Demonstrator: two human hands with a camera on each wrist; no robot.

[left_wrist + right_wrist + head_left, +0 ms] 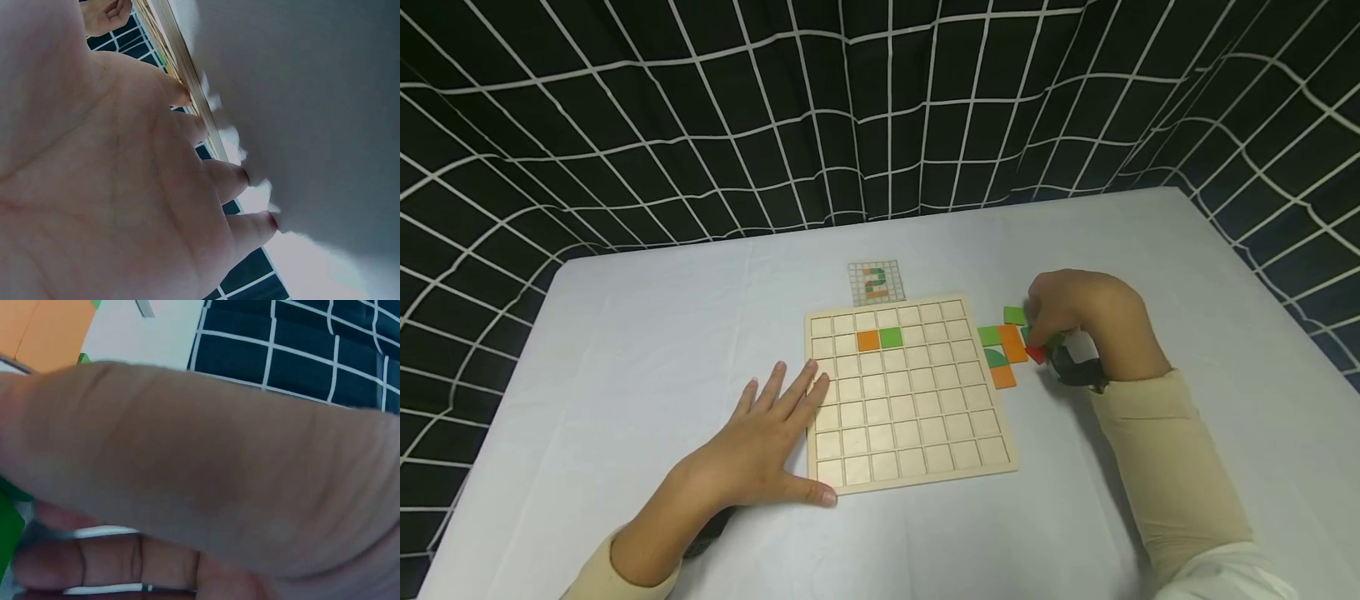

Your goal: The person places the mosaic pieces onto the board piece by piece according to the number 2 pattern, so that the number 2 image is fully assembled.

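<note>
A wooden grid board (917, 408) lies on the white table, with an orange square tile (868, 340) and a green square tile (891, 337) side by side in its upper squares. My left hand (752, 458) rests at the board's left edge, fingers spread, fingertips over the rim and thumb by the lower corner. Right of the board, my right hand (1086, 312) reaches down into a group of tiles, thumb and fingertips at a red tile (1035, 354) and some green ones. Whether it pinches one I cannot tell. In the right wrist view, the thumb hides most tiles.
A small pattern card (876, 283) showing an orange and green figure lies just behind the board. Beside the board's right edge are orange tiles (1012, 343), a light green tile (1014, 316) and a tile with a green curve (995, 357). A dark grid-patterned curtain (880, 125) surrounds the table.
</note>
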